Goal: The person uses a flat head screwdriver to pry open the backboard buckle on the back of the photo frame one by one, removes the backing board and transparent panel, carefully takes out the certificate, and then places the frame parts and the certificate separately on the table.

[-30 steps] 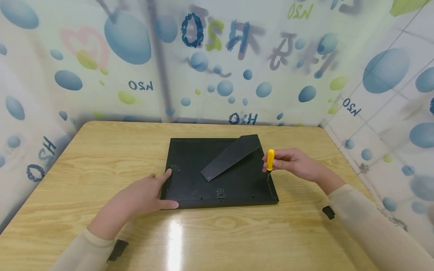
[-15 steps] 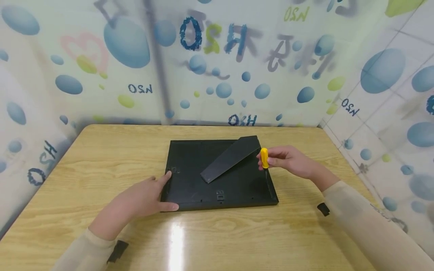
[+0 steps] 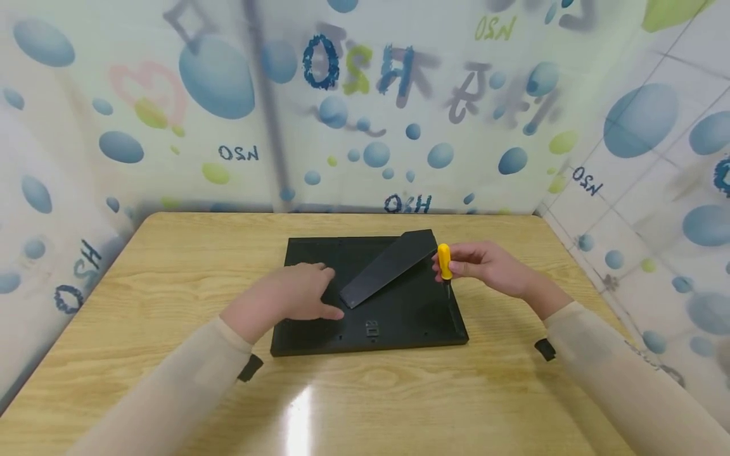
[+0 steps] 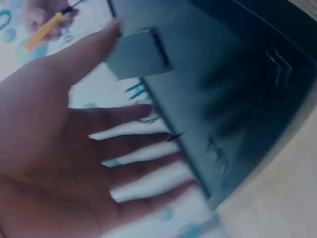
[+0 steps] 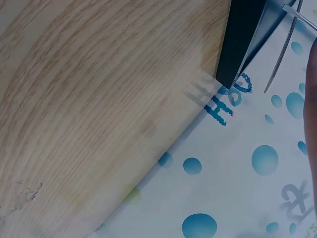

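Note:
A black picture frame (image 3: 399, 329) lies back side up on the table, its easel leg (image 3: 393, 269) slanting across it. My left hand (image 3: 299, 291) hovers over the frame's left part, holding nothing. In the left wrist view, the left hand's fingers (image 4: 143, 153) are spread and nearly straight. My right hand (image 3: 490, 269) pinches a screwdriver by its yellow handle (image 3: 444, 261) above the frame's right edge. Its shaft points down; whether the tip touches the frame cannot be told. A thin metal strip (image 5: 283, 52) shows beside the frame corner (image 5: 233, 64) in the right wrist view.
The wood-grain table (image 3: 365, 405) extends around the frame on all sides. Behind it and to the right stand walls (image 3: 365, 183) covered with blue and green dots and letters. Glare lies on the near part of the table.
My left hand has left the frame's left edge and moved right, over its back. The right hand shifted the screwdriver slightly left, early on, and now stays nearly still.

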A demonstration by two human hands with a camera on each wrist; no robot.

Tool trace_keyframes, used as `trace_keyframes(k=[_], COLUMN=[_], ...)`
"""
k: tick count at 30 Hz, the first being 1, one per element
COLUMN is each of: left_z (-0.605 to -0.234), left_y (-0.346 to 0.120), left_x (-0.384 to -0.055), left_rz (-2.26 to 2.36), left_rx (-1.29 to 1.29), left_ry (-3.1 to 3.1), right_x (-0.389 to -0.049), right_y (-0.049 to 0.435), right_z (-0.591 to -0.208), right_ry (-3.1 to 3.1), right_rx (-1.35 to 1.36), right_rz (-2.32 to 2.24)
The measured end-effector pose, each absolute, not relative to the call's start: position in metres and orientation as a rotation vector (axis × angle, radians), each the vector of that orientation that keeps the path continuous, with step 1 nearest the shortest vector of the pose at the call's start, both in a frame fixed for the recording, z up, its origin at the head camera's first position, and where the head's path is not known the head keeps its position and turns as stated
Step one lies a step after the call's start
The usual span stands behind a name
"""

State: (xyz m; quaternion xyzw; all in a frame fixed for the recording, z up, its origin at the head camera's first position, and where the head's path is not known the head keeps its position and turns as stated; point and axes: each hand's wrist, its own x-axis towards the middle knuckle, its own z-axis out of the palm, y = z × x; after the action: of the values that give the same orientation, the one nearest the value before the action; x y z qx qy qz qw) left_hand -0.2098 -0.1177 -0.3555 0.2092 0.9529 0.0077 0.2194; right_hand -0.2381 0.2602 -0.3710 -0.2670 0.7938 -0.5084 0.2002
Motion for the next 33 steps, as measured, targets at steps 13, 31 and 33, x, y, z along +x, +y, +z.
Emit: trace_keyframes(k=[13, 31, 33], left_z=[-0.376, -0.359, -0.355], left_y=[-0.079, -0.079, -0.083], left_x=[-0.257, -0.260, -0.259], left_rz=[0.753, 1.028, 1.054], left_rx=[0.574, 0.558, 0.570], left_ry=[2.444, 2.480, 2.493], right_x=[-0.239, -0.240, -0.241], right_y=[0.267, 0.275, 0.274], right_z=[-0.365, -0.363, -0.363], right_ry=[2.401, 2.430, 2.431], right_rx=[-0.559, -0.518, -0.514], right_rz=[-1.480, -1.566, -1.569])
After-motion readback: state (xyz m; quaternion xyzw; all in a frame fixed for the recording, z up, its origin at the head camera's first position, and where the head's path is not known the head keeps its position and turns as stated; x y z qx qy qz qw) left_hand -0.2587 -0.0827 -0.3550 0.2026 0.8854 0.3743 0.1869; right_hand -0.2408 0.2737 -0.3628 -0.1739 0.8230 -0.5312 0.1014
